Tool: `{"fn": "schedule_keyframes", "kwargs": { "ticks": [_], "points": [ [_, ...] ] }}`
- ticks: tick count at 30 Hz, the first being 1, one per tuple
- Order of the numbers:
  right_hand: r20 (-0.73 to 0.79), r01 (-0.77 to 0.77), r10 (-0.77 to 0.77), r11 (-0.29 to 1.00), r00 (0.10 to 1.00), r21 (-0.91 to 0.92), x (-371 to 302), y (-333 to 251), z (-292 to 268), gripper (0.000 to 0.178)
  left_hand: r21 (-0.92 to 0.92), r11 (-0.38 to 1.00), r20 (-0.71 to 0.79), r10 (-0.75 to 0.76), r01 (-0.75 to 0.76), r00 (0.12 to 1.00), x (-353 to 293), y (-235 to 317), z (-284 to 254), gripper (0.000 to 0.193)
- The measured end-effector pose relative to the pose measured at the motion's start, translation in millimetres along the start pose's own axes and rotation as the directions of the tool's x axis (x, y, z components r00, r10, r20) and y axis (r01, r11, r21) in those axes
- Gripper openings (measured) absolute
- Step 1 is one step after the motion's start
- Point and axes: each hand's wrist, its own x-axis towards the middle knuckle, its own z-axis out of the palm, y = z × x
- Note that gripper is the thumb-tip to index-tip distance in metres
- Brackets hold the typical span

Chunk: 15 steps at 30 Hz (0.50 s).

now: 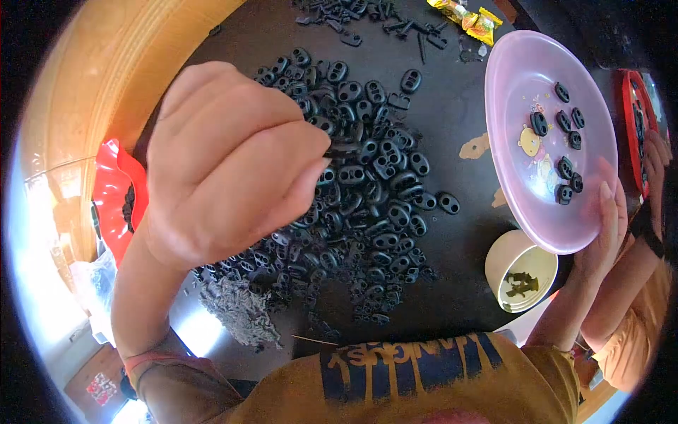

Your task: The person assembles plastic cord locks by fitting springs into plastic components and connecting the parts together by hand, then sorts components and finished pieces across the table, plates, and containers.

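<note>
The left hand (233, 162) pinches one black toggle (344, 148) above the heap (367, 205); at three o'clock, the right hand (609, 219) tips a pink plate (515, 177), so its pieces might slide off.

1 pink plate (510, 177) – 8 black toggles (563, 168) on it – 1 cup (498, 263).

A cream cup (520, 271) sits near my chest on the dark desk (452, 127), with greenish bits in its bottom. Far across the desk lies a yellow snack wrapper (472, 20). There's a red tray (113, 194) off the desk's left edge, another red tray (633, 127) at far right, and a small grey pile of bits (236, 311) close to me.
</note>
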Motion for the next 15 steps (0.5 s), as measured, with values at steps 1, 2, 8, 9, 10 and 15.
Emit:
{"fn": "schedule_keyframes", "kwargs": {
  "ticks": [1, 2, 8, 9, 10, 15],
  "points": [
    [-0.004, -0.013, 0.013, 1.000, 1.000, -0.005, 0.7, -0.7, -1.4, 0.040, -0.025, 0.999, 0.104, -0.028, 0.031, 0.994, -0.2, -2.0, 0.8, 0.023],
    [-0.010, -0.010, 0.010, 1.000, 1.000, -0.007, 0.7, -0.4, -1.5, 0.040, -0.047, 0.997, 0.208, -0.053, 0.064, 0.977, 0.5, -3.8, 2.5, 0.024],
    [0.035, -0.007, 0.004, 0.997, 0.999, 0.078, -0.5, -0.1, 0.1, 0.039, -0.156, 0.980, 0.199, -0.094, 0.126, 0.976, 23.3, -14.2, 26.2, 0.032],
    [0.027, 0.001, -0.002, 0.998, 1.000, 0.056, -1.4, -2.1, 3.0, 0.038, -0.161, 0.979, 0.231, -0.082, 0.122, 0.969, 26.5, -16.4, 32.0, 0.033],
    [0.014, 0.008, -0.009, 0.999, 1.000, 0.033, -1.9, -3.2, 3.8, 0.038, -0.166, 0.979, 0.230, -0.078, 0.119, 0.970, 30.5, -16.6, 38.7, 0.033],
    [0.000, 0.002, -0.002, 0.998, 1.000, 0.060, -2.6, -2.4, 1.2, 0.038, -0.163, 0.974, 0.361, -0.088, 0.156, 0.928, 37.9, -15.9, 54.9, 0.036]
  ]
}}
